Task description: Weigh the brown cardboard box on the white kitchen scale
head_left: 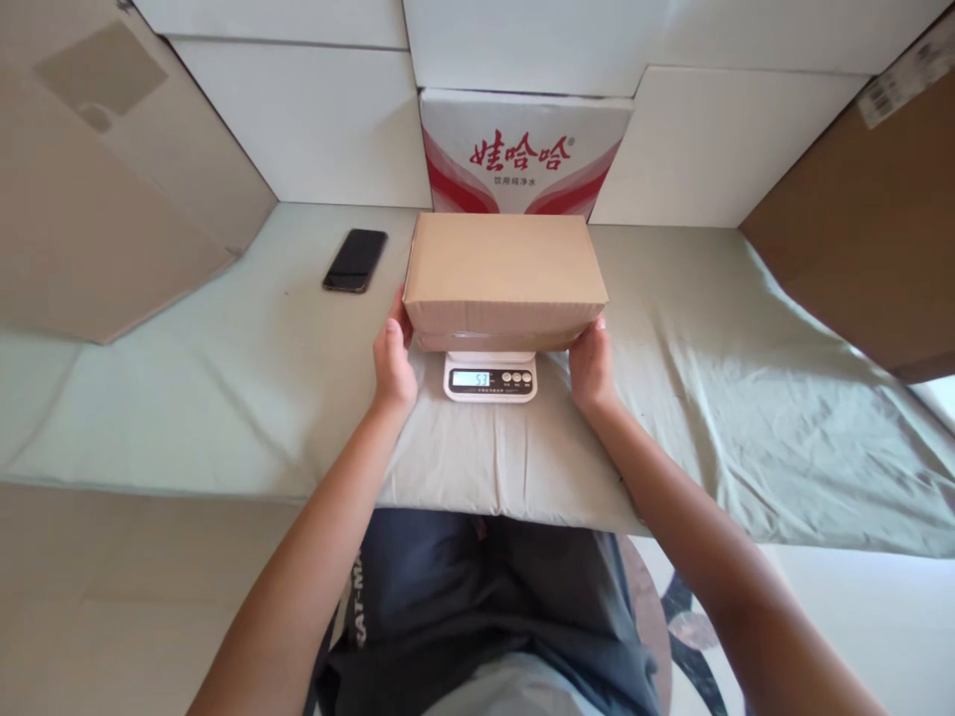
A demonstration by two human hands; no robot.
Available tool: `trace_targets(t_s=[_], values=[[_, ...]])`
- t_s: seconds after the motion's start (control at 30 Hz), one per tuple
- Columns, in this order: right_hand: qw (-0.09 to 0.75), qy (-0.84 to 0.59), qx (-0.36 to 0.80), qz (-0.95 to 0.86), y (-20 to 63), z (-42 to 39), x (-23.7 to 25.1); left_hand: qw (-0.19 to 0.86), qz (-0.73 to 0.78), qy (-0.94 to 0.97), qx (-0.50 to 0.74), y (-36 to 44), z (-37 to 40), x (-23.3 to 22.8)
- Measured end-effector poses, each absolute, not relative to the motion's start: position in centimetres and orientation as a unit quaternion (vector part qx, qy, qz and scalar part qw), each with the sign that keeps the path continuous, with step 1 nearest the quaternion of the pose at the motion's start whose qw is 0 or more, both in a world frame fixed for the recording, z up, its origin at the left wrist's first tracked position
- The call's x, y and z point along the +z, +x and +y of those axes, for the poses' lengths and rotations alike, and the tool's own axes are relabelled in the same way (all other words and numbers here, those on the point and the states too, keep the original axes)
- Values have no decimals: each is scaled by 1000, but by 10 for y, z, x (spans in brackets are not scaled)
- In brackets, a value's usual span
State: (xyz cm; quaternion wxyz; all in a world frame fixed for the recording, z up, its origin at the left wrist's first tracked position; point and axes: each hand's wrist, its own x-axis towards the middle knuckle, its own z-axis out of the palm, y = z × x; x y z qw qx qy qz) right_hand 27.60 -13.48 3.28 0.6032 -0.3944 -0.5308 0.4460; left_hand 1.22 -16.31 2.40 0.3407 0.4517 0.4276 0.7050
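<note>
Found closed brown cardboard box (504,268) lying flat on small white scale (490,378), overhanging the platform on both sides. Scale set on pale green cloth (708,398) near its front edge, directly ahead of the seated body. Display lit with digits, too small to trust.

Left hand (393,358) laid against left end of box, palm in, thumb up along the edge. Right hand (592,363) placed at lower right corner, likewise touching. Fingers of both tucked behind or under the box ends, out of sight; box pinched between the two palms. Could not tell whether any weight carried by the hands or all by the scale.

Judged as the weighing stage: box seated, reading up, hands not yet clear. For a true figure, judged both palms needed off the cardboard without nudging it; for a lift, even pressure at both ends, straight up, so the light scale stayed put.

Also noted: black phone (355,260) face down, well left of box; red-printed carton (522,154) upright just behind it
</note>
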Motion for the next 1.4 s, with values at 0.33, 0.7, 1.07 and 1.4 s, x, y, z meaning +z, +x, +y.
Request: trace_targets(t_s=[0.33,0.7,1.07,1.4], values=[[607,-372,454,-536,275,-136,32,334,418,460,709,13,-165,30],[605,-381,448,-537,276,-137,34,337,424,451,709,11,-165,29],[623,-366,464,-513,275,-134,34,342,414,444,717,14,-167,34],[622,-340,460,-534,277,-137,38,354,412,456,704,15,-168,38]])
